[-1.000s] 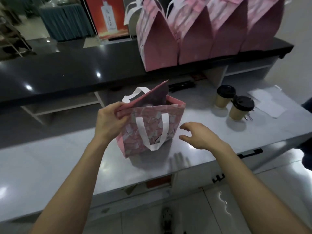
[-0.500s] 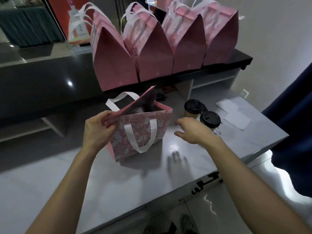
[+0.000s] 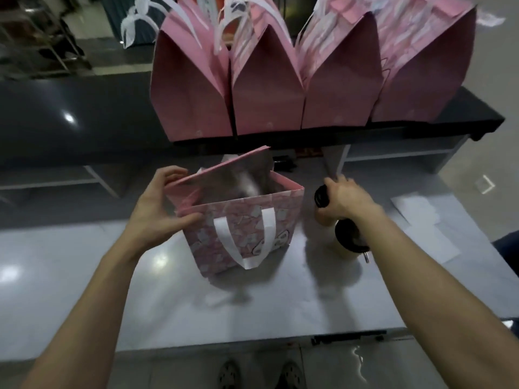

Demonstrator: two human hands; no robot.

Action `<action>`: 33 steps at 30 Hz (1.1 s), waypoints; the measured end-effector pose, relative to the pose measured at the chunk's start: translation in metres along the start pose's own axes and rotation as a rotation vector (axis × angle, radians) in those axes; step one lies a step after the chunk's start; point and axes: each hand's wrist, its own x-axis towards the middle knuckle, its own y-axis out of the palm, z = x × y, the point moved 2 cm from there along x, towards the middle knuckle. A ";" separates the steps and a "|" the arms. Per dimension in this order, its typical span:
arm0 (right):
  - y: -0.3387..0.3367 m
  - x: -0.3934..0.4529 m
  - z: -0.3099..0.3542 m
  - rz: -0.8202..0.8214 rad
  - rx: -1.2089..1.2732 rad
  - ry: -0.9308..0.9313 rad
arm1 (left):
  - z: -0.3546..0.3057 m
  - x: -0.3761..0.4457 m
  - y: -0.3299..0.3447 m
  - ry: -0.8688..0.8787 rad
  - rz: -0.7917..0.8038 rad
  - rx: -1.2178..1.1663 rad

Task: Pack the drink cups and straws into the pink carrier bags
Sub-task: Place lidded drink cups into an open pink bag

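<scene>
Two hands work: left hand (image 3: 157, 209) pinches the pink carrier bag (image 3: 247, 228) rim; right hand (image 3: 344, 200) grips a black-lidded cup (image 3: 321, 204) beside it.

Pink patterned bag (image 3: 241, 228), white handles (image 3: 247, 237)

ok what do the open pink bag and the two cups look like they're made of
Open pink bag: looks like matte printed paper, with crisp folded edges and flat white ribbon-like handles.
Two cups: tan bodies, probably paper, with glossy black lids that look plastic; the far cup is in the right hand's grip, and the near cup is blurred.
</scene>
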 end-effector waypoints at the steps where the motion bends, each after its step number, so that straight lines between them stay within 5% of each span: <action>1: 0.000 0.006 -0.002 0.041 0.033 0.004 | -0.003 -0.003 -0.001 0.004 -0.016 0.020; 4: -0.009 0.014 0.000 0.013 0.120 -0.013 | -0.013 -0.006 0.000 0.006 -0.069 0.042; 8: -0.052 -0.004 0.013 -0.294 0.268 -0.033 | -0.019 0.002 -0.002 -0.021 -0.117 0.303; 12: -0.111 -0.044 0.035 -0.713 0.469 -0.138 | -0.016 0.005 -0.005 -0.209 -0.039 0.538; 15: -0.146 -0.075 0.066 -0.804 0.645 -0.323 | -0.018 0.010 -0.008 -0.199 0.101 0.449; 18: -0.154 -0.092 0.107 -0.623 0.666 -0.511 | -0.017 0.012 -0.012 -0.115 0.227 0.369; 23: -0.126 -0.080 0.164 -0.155 0.320 -0.550 | -0.009 0.014 -0.017 0.028 0.271 0.293; 29: -0.091 -0.055 0.182 0.124 0.110 -0.551 | -0.012 0.013 -0.022 0.002 0.173 0.336; 33: -0.070 -0.045 0.187 0.202 0.006 -0.532 | -0.016 0.005 -0.011 -0.056 0.272 0.379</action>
